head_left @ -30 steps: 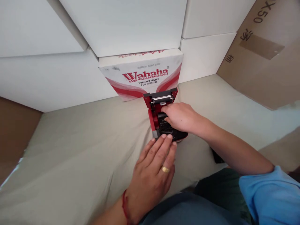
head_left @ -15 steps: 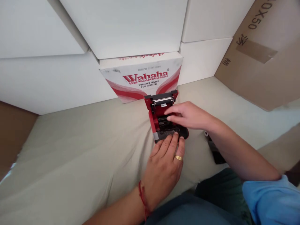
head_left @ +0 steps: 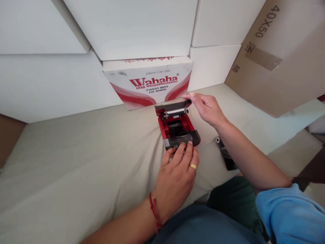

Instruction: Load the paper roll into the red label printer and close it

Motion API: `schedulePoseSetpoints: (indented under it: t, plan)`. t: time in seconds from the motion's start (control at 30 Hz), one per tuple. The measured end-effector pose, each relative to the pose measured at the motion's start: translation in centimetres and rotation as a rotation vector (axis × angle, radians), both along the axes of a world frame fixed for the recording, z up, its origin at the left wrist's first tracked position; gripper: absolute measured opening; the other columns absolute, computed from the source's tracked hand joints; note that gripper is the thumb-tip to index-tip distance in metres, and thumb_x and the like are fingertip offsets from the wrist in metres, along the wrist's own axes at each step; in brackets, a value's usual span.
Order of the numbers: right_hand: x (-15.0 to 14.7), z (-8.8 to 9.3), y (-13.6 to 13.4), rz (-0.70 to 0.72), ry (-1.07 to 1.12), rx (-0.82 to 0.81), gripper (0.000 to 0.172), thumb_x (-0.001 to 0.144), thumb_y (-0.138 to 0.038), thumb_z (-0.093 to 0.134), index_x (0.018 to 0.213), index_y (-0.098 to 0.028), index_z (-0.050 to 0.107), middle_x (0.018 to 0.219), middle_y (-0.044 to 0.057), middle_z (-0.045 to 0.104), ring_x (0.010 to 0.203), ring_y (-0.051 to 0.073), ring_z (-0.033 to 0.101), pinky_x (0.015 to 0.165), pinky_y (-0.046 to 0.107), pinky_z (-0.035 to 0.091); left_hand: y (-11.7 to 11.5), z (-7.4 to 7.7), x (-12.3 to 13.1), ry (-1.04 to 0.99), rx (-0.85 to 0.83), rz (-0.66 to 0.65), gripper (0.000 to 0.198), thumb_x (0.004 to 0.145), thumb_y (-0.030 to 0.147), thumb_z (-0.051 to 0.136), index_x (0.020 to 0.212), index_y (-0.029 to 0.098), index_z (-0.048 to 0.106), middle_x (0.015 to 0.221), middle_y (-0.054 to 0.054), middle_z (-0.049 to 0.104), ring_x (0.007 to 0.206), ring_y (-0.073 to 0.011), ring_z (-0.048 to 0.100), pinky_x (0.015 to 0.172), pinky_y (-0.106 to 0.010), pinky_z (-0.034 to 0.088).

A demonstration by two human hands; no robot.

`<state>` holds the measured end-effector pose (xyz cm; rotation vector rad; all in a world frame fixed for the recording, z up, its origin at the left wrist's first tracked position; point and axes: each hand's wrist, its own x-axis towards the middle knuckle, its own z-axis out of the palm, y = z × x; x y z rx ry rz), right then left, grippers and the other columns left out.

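A small red and black label printer [head_left: 160, 130] stands on the cloth with its hinged lid [head_left: 170, 105] raised and tilted forward. A metal-looking roller shows under the lid, and shiny black film [head_left: 175, 128] lies in the bay and across the front part. My left hand [head_left: 177, 176], with a gold ring and a red cord at the wrist, lays its fingers along the printer's front edge, the fingertips on the black film. At the lid's right corner, my right hand [head_left: 207, 106] pinches the edge between thumb and fingers.
Behind the printer stands a white and red Wahaha water carton [head_left: 154, 83] against large white boxes [head_left: 142, 27]. To the right is a brown cardboard box [head_left: 286, 67]. A black item with a white roll end [head_left: 218, 139] lies partly behind my right forearm.
My right hand has left the printer's bay and moved up to the lid's right corner. The lid now tips further forward. My left hand keeps its place at the front edge.
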<state>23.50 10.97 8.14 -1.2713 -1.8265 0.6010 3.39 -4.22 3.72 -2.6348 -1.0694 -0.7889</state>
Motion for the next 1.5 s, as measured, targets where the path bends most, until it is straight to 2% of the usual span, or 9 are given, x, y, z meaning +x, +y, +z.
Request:
schedulePoseSetpoints:
  t: [0.1,0.33,0.7,0.87,0.97,1.07,1.17,1.3,1.5]
  plan:
    - [0.2,0.3,-1.8,0.041,-0.057,0.020,0.067,0.112,-0.075,0.047,0.114,-0.023,0.090,0.119,0.007,0.089,0.116,0.024,0.083,0.109,0.037,0.061,-0.2,0.1,0.0,0.000,0.001,-0.003,0.035,0.106,0.017,0.059,0.135,0.011,0.078,0.147,-0.013,0.080,0.130,-0.0317,0.074,0.105,-0.050,0.053]
    - [1.7,-2.0,-5.8,0.162,-0.248,0.087,0.042,0.118,-0.046,0.047,0.129,-0.030,0.085,0.139,0.004,0.084,0.142,0.023,0.074,0.133,0.050,0.045,-0.3,0.0,-0.2,-0.028,-0.013,-0.015,0.033,0.108,0.015,0.058,0.134,0.014,0.078,0.146,-0.013,0.080,0.133,-0.0311,0.073,0.112,-0.051,0.049]
    - [0.8,-4.2,-7.6,0.087,-0.313,0.203,0.039,0.116,-0.028,0.048,0.125,-0.025,0.086,0.137,0.007,0.084,0.136,0.023,0.077,0.121,0.045,0.061,0.3,0.7,-0.2,-0.079,-0.090,-0.026,0.035,0.106,0.017,0.061,0.138,0.011,0.074,0.138,-0.014,0.083,0.126,-0.0301,0.076,0.107,-0.048,0.051]
    - [0.6,-4.4,-8.2,0.061,-0.253,0.168,0.037,0.116,-0.033,0.051,0.129,-0.031,0.085,0.140,0.005,0.083,0.139,0.025,0.076,0.126,0.054,0.056,0.7,1.5,-1.0,-0.276,-0.184,-0.064,0.060,0.106,0.018,0.060,0.165,0.017,0.050,0.134,-0.015,0.084,0.118,-0.0275,0.081,0.101,-0.043,0.062]
    - [0.2,-4.8,-9.9,0.092,-0.215,0.196,0.034,0.114,-0.034,0.054,0.127,-0.035,0.085,0.140,0.003,0.084,0.140,0.027,0.074,0.129,0.059,0.050,1.4,1.6,-1.6,-0.461,-0.246,-0.033,0.061,0.107,0.019,0.062,0.166,0.024,0.045,0.135,-0.012,0.082,0.113,-0.0240,0.082,0.097,-0.038,0.066]
    - [0.0,-5.9,-12.2,0.078,-0.176,0.333,0.033,0.110,-0.031,0.059,0.130,-0.036,0.085,0.127,0.006,0.086,0.131,0.030,0.074,0.116,0.058,0.059,3.2,0.1,-2.6,-0.770,-0.308,0.113,0.051,0.105,0.021,0.066,0.154,0.028,0.054,0.145,-0.010,0.074,0.128,-0.0249,0.076,0.103,-0.039,0.065]
    - [0.2,-7.1,-13.8,-0.023,-0.158,0.411,0.042,0.107,-0.027,0.061,0.142,-0.039,0.080,0.119,0.010,0.080,0.121,0.031,0.070,0.104,0.057,0.061,6.1,-2.9,-3.7,-1.022,-0.448,0.263,0.053,0.095,0.033,0.075,0.145,0.032,0.056,0.157,-0.009,0.063,0.148,-0.0308,0.063,0.115,-0.049,0.059]
    - [0.2,-7.8,-14.2,-0.053,-0.124,0.392,0.052,0.106,-0.023,0.060,0.150,-0.046,0.074,0.120,0.008,0.074,0.120,0.032,0.068,0.103,0.058,0.059,8.4,-6.4,-4.6,-1.112,-0.824,0.117,0.077,0.090,0.034,0.063,0.163,0.040,0.039,0.183,-0.003,0.040,0.172,-0.0296,0.040,0.134,-0.055,0.046]
    - [0.2,-7.1,-13.5,-0.022,-0.106,0.377,0.043,0.105,-0.018,0.061,0.137,-0.037,0.082,0.116,0.008,0.074,0.114,0.029,0.065,0.099,0.051,0.057,8.4,-6.7,-4.3,-1.172,-0.995,-0.067,0.107,0.085,0.037,0.065,0.177,0.045,0.011,0.193,0.002,0.019,0.180,-0.0248,0.018,0.146,-0.051,0.027]
